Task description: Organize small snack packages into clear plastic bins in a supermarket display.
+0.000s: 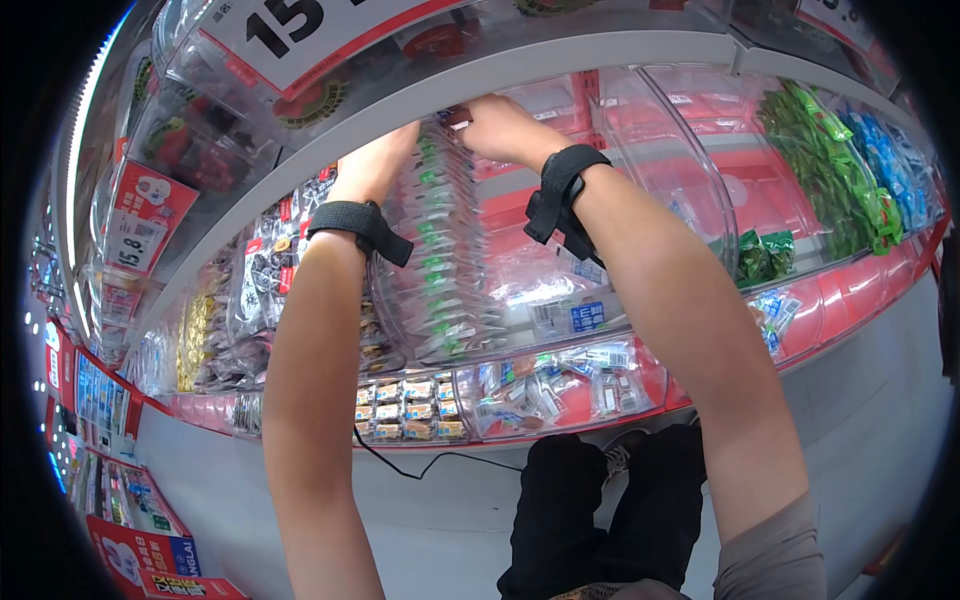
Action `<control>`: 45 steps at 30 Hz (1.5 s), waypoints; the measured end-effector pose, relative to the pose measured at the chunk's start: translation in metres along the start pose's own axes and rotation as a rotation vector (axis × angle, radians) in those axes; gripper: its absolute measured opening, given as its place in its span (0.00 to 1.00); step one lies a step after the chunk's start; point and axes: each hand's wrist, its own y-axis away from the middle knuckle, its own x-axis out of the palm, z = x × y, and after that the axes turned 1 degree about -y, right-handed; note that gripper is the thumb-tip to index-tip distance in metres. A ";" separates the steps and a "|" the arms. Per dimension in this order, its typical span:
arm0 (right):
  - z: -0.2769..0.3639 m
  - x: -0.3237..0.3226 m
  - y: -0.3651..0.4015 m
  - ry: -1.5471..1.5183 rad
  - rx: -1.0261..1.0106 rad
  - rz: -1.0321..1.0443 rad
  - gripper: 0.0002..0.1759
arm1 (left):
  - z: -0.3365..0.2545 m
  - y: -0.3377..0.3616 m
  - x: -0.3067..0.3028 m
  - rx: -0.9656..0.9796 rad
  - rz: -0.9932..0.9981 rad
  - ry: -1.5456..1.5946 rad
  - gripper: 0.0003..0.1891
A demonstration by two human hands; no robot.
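Upper centre, the row of packets (440, 270) is already filling its clear bin (690, 190); seemingly only the top is being finished. The right hand (505, 128) is curling its fingers on the top packets. The left hand (375, 162) is hiding its fingers behind them, so I cannot tell.

Stands facing a curved display of clear bins, both arms raised. Left hand (375, 160) up at the top of an upright row of packets (440, 260) in the middle bin (690, 170). Right hand (500, 128) just right of it, at the same row's upper end, directly under the shelf edge (600, 58). Above that shelf, a price sign (300, 30). Left of the row, bagged goods (250, 290) packed close together, and farther left a price tag (145, 215). Well to the right, stacked pouches (830, 170) against the back of the end bin. Below the bins, a low front tray of small sweets (410, 405). Beneath the tray, a trailing cable (440, 462), then the person's legs (600, 510) lowest of all.
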 end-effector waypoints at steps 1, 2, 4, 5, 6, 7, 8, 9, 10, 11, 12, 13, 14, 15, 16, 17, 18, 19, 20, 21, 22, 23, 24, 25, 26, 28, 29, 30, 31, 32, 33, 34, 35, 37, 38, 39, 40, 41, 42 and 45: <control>-0.001 -0.001 -0.001 -0.013 0.004 0.024 0.25 | 0.001 0.000 0.001 0.001 -0.009 0.036 0.13; -0.002 -0.001 -0.002 -0.026 0.009 0.047 0.25 | 0.003 -0.001 0.002 0.003 -0.018 0.073 0.13; -0.006 0.001 -0.005 -0.037 0.017 0.068 0.27 | -0.002 -0.003 -0.002 -0.051 0.015 0.122 0.14; -0.008 0.002 -0.005 -0.042 0.022 0.077 0.28 | -0.003 -0.003 -0.005 -0.105 0.059 0.133 0.14; -0.011 0.002 -0.005 -0.076 0.019 0.073 0.27 | -0.005 -0.003 -0.008 -0.159 0.103 0.143 0.14; -0.014 0.003 -0.005 -0.111 0.016 0.070 0.26 | -0.006 0.000 -0.009 -0.143 0.045 0.114 0.14; -0.017 0.003 -0.005 -0.147 0.014 0.066 0.26 | -0.007 0.002 -0.011 -0.127 -0.013 0.085 0.14; -0.013 0.001 -0.003 -0.165 0.063 0.074 0.27 | -0.007 0.004 -0.011 -0.112 -0.071 0.056 0.14; -0.008 -0.002 -0.002 -0.183 0.111 0.083 0.28 | -0.005 0.005 -0.009 -0.110 -0.066 0.038 0.14; -0.004 -0.004 0.000 -0.200 0.160 0.091 0.29 | -0.003 0.006 -0.008 -0.108 -0.062 0.021 0.14; -0.006 -0.002 -0.002 -0.222 0.159 0.073 0.29 | -0.004 0.005 -0.008 -0.106 -0.058 0.006 0.14; -0.009 0.001 -0.003 -0.245 0.159 0.055 0.29 | -0.005 0.005 -0.008 -0.105 -0.048 0.012 0.14; -0.011 0.003 -0.005 -0.267 0.158 0.038 0.29 | -0.005 0.006 -0.009 -0.105 -0.038 0.018 0.14; -0.010 0.002 -0.006 -0.267 0.173 0.058 0.29 | -0.006 0.006 -0.010 -0.104 -0.028 0.023 0.13; -0.010 0.001 -0.007 -0.267 0.189 0.079 0.28 | -0.007 0.005 -0.012 -0.110 0.003 0.015 0.13; -0.009 0.000 -0.007 -0.267 0.206 0.100 0.28 | -0.008 0.005 -0.013 -0.115 0.034 0.007 0.13; -0.007 -0.002 -0.006 -0.285 0.213 0.118 0.28 | -0.009 0.004 -0.014 -0.120 0.065 0.000 0.13; -0.005 -0.004 -0.005 -0.302 0.221 0.137 0.27 | -0.009 0.003 -0.014 -0.119 0.068 -0.004 0.13; -0.002 -0.007 -0.004 -0.319 0.228 0.156 0.27 | -0.010 0.003 -0.014 -0.119 0.071 -0.007 0.13; -0.002 -0.008 -0.004 -0.325 0.230 0.166 0.27 | -0.009 0.002 -0.014 -0.119 0.074 -0.011 0.13; -0.001 -0.009 -0.004 -0.330 0.232 0.177 0.28 | -0.008 0.003 -0.011 -0.111 0.056 0.000 0.13; -0.001 -0.010 -0.004 -0.336 0.233 0.188 0.28 | -0.006 0.003 -0.008 -0.104 0.038 0.011 0.13; 0.000 -0.011 -0.003 -0.333 0.233 0.173 0.28 | -0.007 0.003 -0.008 -0.097 0.019 0.022 0.13; 0.001 -0.010 -0.001 -0.329 0.233 0.159 0.28 | -0.007 0.002 -0.008 -0.094 0.032 0.015 0.13; 0.002 -0.010 0.001 -0.326 0.234 0.146 0.28 | -0.007 0.001 -0.008 -0.093 0.046 0.009 0.13; 0.005 -0.013 0.001 -0.328 0.246 0.178 0.29 | -0.011 -0.002 -0.011 -0.089 0.051 0.019 0.13; 0.007 -0.015 0.002 -0.329 0.253 0.194 0.29 | -0.013 -0.003 -0.013 -0.088 0.043 0.037 0.13; 0.009 -0.017 0.002 -0.319 0.255 0.204 0.29 | -0.014 -0.004 -0.013 -0.085 0.035 0.054 0.13; 0.011 -0.019 0.003 -0.309 0.258 0.214 0.29 | -0.012 -0.004 -0.011 -0.062 0.035 0.030 0.13; 0.013 -0.020 0.004 -0.299 0.260 0.225 0.30 | -0.011 -0.005 -0.010 -0.039 0.036 0.005 0.13; 0.011 -0.018 0.003 -0.293 0.254 0.196 0.30 | -0.011 -0.006 -0.011 -0.016 0.037 -0.019 0.13; 0.009 -0.015 0.003 -0.287 0.247 0.167 0.30 | -0.012 -0.006 -0.012 -0.033 0.036 -0.002 0.13; 0.007 -0.012 0.002 -0.280 0.241 0.138 0.30 | -0.014 -0.006 -0.012 -0.051 0.035 0.016 0.13; 0.003 -0.008 0.001 -0.302 0.198 0.138 0.30 | -0.013 -0.005 -0.011 -0.063 0.038 0.052 0.13; 0.001 -0.007 0.000 -0.312 0.176 0.138 0.30 | -0.010 -0.005 -0.008 -0.058 0.041 0.070 0.13; 0.001 -0.008 -0.001 -0.319 0.182 0.163 0.31 | -0.009 -0.006 -0.007 -0.054 0.044 0.089 0.13; 0.001 -0.008 -0.002 -0.326 0.189 0.188 0.31 | -0.008 -0.006 -0.006 -0.063 0.056 0.087 0.13; 0.001 -0.009 -0.003 -0.333 0.195 0.213 0.31 | -0.007 -0.005 -0.005 -0.073 0.068 0.084 0.13; 0.004 -0.010 -0.001 -0.293 0.190 0.198 0.31 | -0.007 -0.006 -0.004 -0.082 0.080 0.082 0.13; 0.005 -0.008 0.001 -0.168 0.144 0.147 0.32 | -0.007 -0.007 -0.004 -0.119 0.099 0.062 0.14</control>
